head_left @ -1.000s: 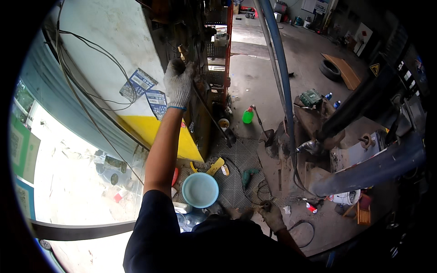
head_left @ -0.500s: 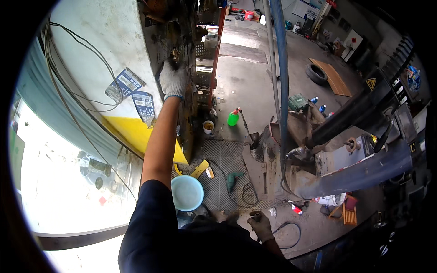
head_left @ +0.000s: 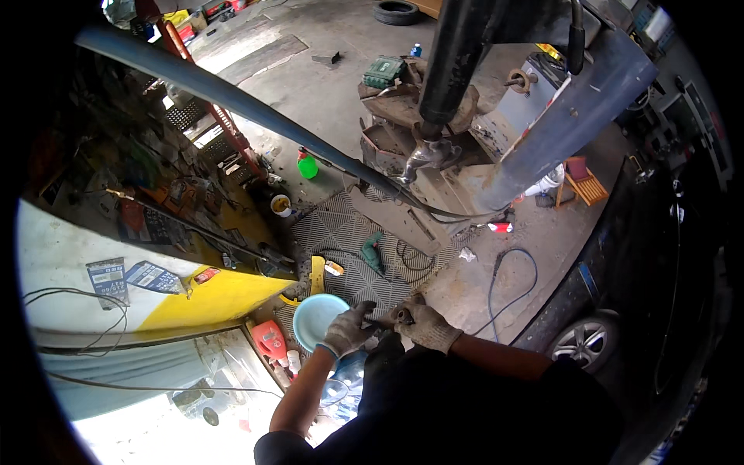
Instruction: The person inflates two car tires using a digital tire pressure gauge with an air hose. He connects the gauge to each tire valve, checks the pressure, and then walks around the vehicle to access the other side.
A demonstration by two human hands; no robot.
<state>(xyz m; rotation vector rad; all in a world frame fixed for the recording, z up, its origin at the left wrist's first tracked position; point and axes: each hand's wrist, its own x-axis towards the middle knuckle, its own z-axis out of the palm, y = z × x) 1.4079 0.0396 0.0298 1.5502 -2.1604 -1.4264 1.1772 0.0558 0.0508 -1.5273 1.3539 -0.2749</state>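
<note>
My two gloved hands are close together in front of my body, beside a light blue basin (head_left: pixel 321 320). My right hand (head_left: pixel 428 328) is closed around a dark tool with a round, hollow-looking end (head_left: pixel 404 315); its full shape is hidden by the glove. My left hand (head_left: pixel 347 332) is by the basin's right rim, its fingers drawn together and pointing at the tool. Something small and dark seems to be between those fingertips, but I cannot make it out. Both gloves are grey and dirty on the fingers.
A green drill (head_left: pixel 371 251) with its cord lies on the ribbed mat, near a yellow strip (head_left: pixel 317 274). A machine with a thick dark blue arm (head_left: pixel 570 116) stands ahead. A green spray bottle (head_left: pixel 308 167), a red jug (head_left: pixel 270 339), and a car wheel (head_left: pixel 584 341) are around me.
My left hand has come down from the dark, cluttered wall to beside my right hand. My right hand has come up and inward, still holding the dark tool. The view has turned right.
</note>
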